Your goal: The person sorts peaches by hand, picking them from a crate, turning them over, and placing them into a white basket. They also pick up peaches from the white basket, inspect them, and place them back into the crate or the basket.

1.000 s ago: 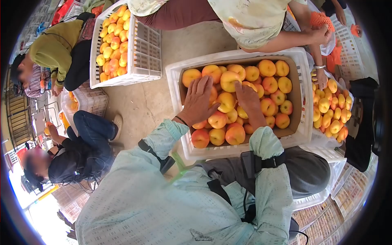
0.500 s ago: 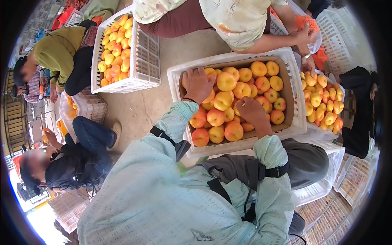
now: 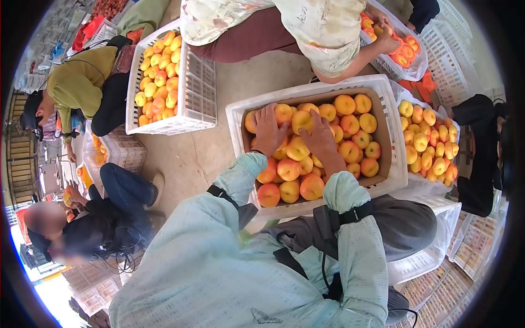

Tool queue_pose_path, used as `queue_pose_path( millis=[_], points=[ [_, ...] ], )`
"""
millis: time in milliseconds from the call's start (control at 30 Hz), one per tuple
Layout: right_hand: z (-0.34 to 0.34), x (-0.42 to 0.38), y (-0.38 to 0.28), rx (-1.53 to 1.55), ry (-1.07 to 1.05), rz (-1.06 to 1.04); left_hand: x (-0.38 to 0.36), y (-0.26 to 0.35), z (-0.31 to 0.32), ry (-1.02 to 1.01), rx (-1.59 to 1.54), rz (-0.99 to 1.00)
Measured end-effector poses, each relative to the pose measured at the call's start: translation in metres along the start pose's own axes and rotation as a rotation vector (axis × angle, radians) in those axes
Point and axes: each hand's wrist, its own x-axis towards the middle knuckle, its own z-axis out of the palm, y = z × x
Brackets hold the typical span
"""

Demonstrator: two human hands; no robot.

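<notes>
A white plastic crate (image 3: 401, 158) lined with brown cardboard (image 3: 386, 147) stands before me, filled with yellow-orange, red-blushed peaches (image 3: 290, 169). At its far left part, my left hand (image 3: 268, 132) rests over the fruit with fingers stretched and apart; what lies under the palm is hidden. Right of it, my right hand (image 3: 324, 143) has its thumb and fingers around the right side of a yellow peach (image 3: 301, 122) on top of the pile. Its fingertips are partly hidden by the fruit.
Another white crate of peaches (image 3: 199, 90) stands at the upper left, and a lined crate of peaches (image 3: 429, 139) at the right. Across from me a person (image 3: 328, 33) handles fruit by a crate with orange netting (image 3: 407, 52). Other people sit at the left.
My right hand has moved up and left from the middle of the pile to the yellow peach, its fingers unfolding. My left hand stays at the crate's left part. The view has shifted slightly.
</notes>
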Motion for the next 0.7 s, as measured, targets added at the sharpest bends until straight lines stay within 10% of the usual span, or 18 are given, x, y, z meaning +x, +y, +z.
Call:
queue_pose_path(
  millis=[400,633,700],
  points=[
    [0.006,0.000,0.021,0.587,-0.032,0.213,0.004,0.003,0.002,-0.074,0.093,0.051],
    [0.024,0.006,0.025,0.181,0.153,0.169,0.000,0.025,-0.003,-0.072,0.145,-0.061],
    [0.009,0.001,0.028,0.633,0.099,0.299,0.003,0.026,0.000,-0.059,0.204,-0.108]
  ],
)
